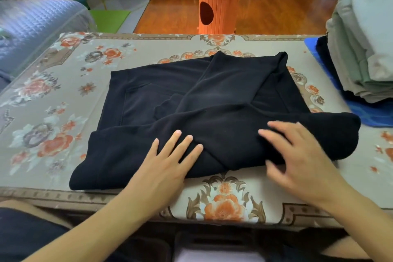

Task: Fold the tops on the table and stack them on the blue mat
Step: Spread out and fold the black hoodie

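The left hand (170,161) lies flat, fingers straight and spread, on the near edge of the black fleece long-sleeved top (212,112), likely pinning the crossed sleeves in place. The right hand (297,155), blurred, fingers loosely spread and gripping nothing, rests on or just over the thick rolled end at the right, seemingly smoothing it. The top sits mid-surface on the floral-patterned surface (63,102), only part folded. At the right, the blue mat (365,117) already carries a stack of folded pale tops (361,49), near enough for an easy transfer.
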Motion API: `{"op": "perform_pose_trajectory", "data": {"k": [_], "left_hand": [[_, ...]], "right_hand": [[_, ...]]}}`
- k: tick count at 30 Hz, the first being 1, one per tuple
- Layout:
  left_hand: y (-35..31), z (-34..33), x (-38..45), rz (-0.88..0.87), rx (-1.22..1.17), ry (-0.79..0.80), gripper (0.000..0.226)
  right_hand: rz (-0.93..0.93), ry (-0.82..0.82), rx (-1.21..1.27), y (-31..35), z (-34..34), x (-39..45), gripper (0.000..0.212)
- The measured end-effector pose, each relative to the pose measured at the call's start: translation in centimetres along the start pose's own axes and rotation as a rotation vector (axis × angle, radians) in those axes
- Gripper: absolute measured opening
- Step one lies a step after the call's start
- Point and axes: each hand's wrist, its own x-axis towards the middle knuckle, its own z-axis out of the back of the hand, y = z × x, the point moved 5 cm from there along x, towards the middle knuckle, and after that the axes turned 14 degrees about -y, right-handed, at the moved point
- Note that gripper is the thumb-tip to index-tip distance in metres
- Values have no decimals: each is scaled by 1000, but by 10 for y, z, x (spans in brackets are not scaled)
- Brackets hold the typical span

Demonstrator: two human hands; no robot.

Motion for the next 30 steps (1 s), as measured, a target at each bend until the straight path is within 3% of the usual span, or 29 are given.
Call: {"op": "perform_pose_trajectory", "data": {"k": [2,3,6,8,10,12,14,16,17,18,21,22,27,30], "left_hand": [[-9,0,8,36,3,27,97],[-12,2,11,47,0,36,100],[-9,16,15,-7,-5,-10,101],[1,23,10,-108,-26,-68,89],[6,20,-1,-197,-28,-52,79],[3,8,-17,-212,-45,75,80],[7,-1,-28,-114,-191,189,91],[16,4,-32,69,-360,330,79],[17,11,-28,134,-386,323,65],[14,19,-20,186,-375,281,58],[-16,36,21,214,-267,-16,64],[-29,34,34,193,-250,-84,62],[-44,-8,68,365,-172,24,72],[-23,-15,65,505,-169,71,75]], "right_hand": [[32,236,-188,-12,-15,-17,94],[-3,288,-235,-21,-18,-15,99],[-29,155,-235,-39,-9,3,86],[37,-12,-195,-49,2,8,73],[97,3,-177,-61,1,2,78],[32,212,-166,-70,-8,-9,97],[-35,431,-246,-75,-14,-16,107],[-100,641,-365,-76,-4,-12,101],[-127,692,-397,-72,3,-3,94],[-153,681,-386,-63,11,11,85],[-111,275,-42,-18,8,55,59],[-89,228,43,-1,-2,63,57],[-112,522,-81,-4,-82,69,64],[-147,450,-165,-19,-91,88,66]]}}
